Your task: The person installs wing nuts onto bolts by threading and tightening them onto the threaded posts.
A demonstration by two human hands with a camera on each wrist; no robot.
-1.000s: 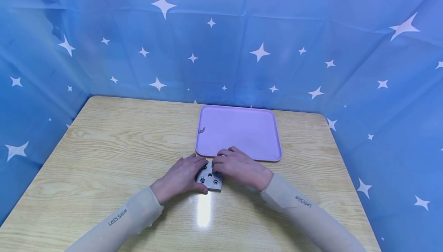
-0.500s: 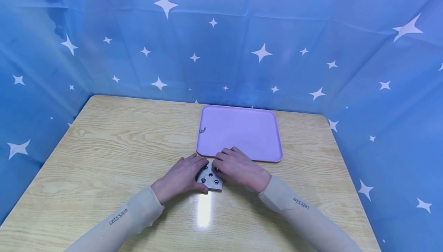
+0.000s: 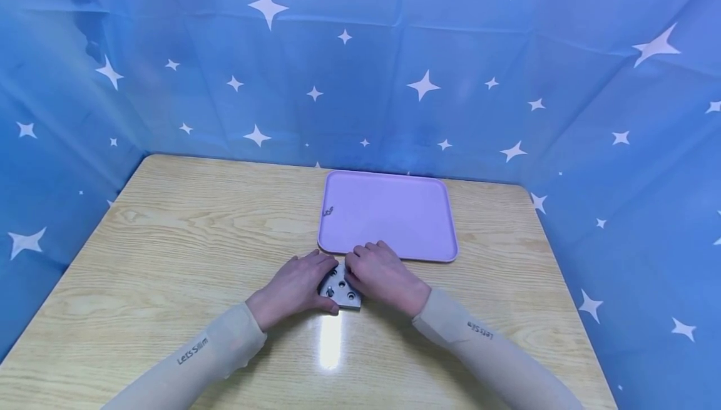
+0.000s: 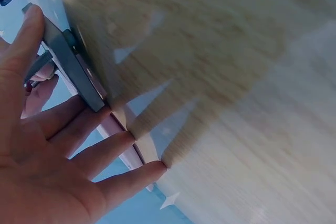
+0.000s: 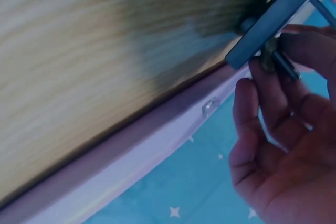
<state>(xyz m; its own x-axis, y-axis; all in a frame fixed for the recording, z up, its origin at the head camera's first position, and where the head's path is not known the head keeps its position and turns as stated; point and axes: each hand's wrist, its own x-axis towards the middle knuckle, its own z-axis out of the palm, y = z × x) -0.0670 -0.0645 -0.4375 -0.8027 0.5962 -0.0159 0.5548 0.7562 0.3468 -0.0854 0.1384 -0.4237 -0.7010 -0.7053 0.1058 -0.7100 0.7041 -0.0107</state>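
Note:
A grey metal plate [image 3: 342, 296] with several holes lies at the table's middle, just in front of the purple tray. Its edges are held by my left hand [image 3: 301, 281], thumb at the near side and fingers at the far side. One bolt [image 3: 330, 292] stands upright at the plate's near left. At its right side my right hand [image 3: 385, 275] pinches a small brassy nut [image 5: 268, 55] around another upright bolt [image 5: 286, 66]. In the left wrist view, a dark round bolt head [image 4: 69, 37] shows beneath the plate [image 4: 73, 64]. The right fingers hide the plate's far right corner.
A purple tray [image 3: 388, 216] with a small dark marking on its left rim lies behind the hands. The wooden table [image 3: 214, 222] reaches back to a blue curtain [image 3: 360, 116] with white stars, which also hangs at both sides.
My right hand has turned at the wrist over the plate, its forearm shifting slightly left and its fingers curling closer together. The left hand and the plate stay in place.

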